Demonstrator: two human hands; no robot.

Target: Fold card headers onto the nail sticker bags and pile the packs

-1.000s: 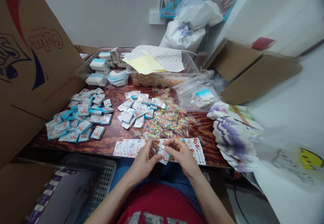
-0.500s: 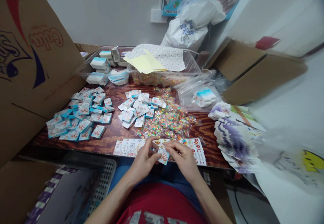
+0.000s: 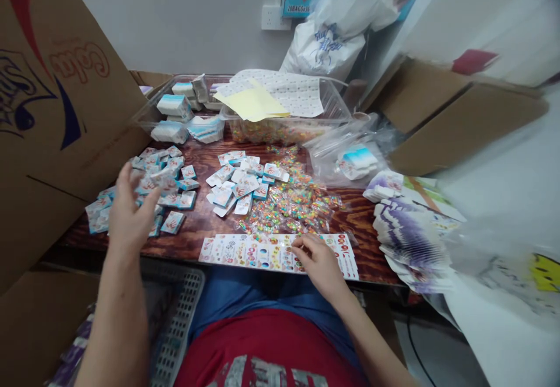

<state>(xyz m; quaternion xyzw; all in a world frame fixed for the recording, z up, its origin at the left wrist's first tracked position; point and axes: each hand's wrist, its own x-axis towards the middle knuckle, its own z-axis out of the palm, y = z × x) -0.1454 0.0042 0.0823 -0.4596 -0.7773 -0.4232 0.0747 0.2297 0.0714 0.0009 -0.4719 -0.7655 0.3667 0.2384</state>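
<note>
Several overlapping printed sticker sheets (image 3: 245, 254) lie beneath the right hand (image 3: 317, 261), its fingers curled, grip unclear; farther off, the left hand (image 3: 129, 215), splayed and released, hangs over small blue-and-white cardboard boxes (image 3: 170, 200) on the wood-grained tabletop (image 3: 199, 218).

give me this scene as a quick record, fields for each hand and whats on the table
left hand: fingers spread, over the left pile of small boxes
right hand: fingers curled at the sticker sheets; grip unclear
table middle: another pile of small boxes, beside clear packets of colourful bits
table right: fanned purple-and-white stack
table back: yellow paper atop a clear tub
</note>
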